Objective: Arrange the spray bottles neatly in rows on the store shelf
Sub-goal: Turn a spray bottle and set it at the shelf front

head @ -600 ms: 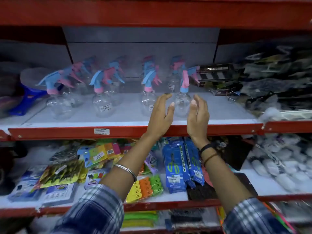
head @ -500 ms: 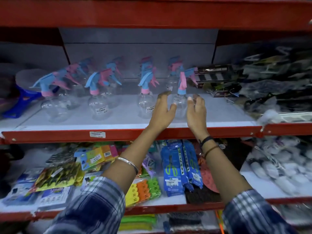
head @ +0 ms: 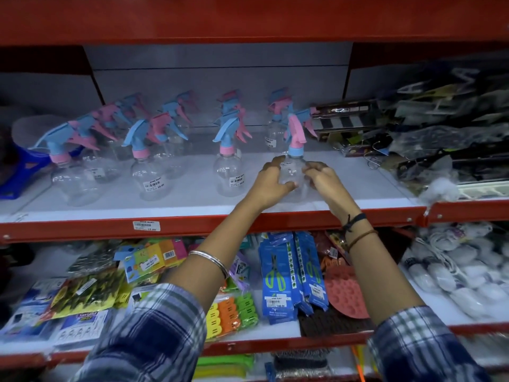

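Several clear spray bottles with pink and blue trigger heads stand in rows on the white shelf (head: 192, 208) with a red front edge. The front-right spray bottle (head: 295, 139) has a pink trigger and blue collar. My left hand (head: 271, 183) wraps its left side and my right hand (head: 323, 179) its right side, both closed on its clear body. To its left stand a front bottle with a blue trigger (head: 228, 172), another (head: 150, 177) and a third (head: 71, 180). More bottles line up behind them.
Packaged goods in dark wrappers (head: 440, 139) crowd the shelf's right end. A blue plastic item (head: 19, 172) sits at the far left. The lower shelf holds scissors packs (head: 278, 274), coloured clips (head: 234, 312) and white items (head: 462, 271). A red shelf runs overhead.
Both hands have moved in from either side and closed around the front-right bottle's body. The view has shifted slightly.
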Available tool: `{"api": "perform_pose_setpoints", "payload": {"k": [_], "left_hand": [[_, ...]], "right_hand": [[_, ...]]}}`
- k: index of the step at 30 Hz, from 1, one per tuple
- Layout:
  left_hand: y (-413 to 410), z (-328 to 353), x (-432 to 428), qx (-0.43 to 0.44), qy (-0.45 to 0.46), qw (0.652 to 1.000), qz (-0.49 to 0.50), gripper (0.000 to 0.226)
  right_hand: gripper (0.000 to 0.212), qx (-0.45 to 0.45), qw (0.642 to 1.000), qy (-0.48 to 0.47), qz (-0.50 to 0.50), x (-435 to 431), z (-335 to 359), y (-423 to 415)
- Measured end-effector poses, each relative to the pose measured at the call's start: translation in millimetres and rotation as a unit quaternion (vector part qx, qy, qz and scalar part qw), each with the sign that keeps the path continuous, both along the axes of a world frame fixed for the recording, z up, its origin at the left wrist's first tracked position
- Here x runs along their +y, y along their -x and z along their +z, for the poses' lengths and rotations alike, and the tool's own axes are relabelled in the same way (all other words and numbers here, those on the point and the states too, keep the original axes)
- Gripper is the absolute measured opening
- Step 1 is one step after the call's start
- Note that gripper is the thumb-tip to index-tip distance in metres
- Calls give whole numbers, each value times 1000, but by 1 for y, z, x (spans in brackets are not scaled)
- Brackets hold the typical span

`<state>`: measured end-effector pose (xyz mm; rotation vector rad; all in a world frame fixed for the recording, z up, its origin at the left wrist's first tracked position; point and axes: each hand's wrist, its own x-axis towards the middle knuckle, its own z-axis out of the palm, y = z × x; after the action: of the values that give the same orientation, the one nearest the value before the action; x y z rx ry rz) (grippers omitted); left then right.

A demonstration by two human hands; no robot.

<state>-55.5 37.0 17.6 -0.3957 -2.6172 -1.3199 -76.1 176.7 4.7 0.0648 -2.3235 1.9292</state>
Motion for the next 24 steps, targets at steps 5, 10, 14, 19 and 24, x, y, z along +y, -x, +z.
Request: {"api": "perform_pose_setpoints", "payload": {"k": [5,10,14,19,24], "left_hand": [[-23,-9,7,23,6,1000,-14,65],[-40,-16,12,41,2,999,-10,58],[-42,-15,12,21,-6,1000,-2,60],[-49,-21,3,32,-28,999,24,55],[-56,-21,-36,183,-181,950,178,30]], "right_hand": [[17,17,1000,9,15,15,-5,-27],[18,39,999,14,2,16,-8,-45],[17,21,1000,-17,5,12,-9,-45],[34,62,994,-32,-80,7,-16,-60],[11,317,923,28,-216,-31,-18,-99]]}}
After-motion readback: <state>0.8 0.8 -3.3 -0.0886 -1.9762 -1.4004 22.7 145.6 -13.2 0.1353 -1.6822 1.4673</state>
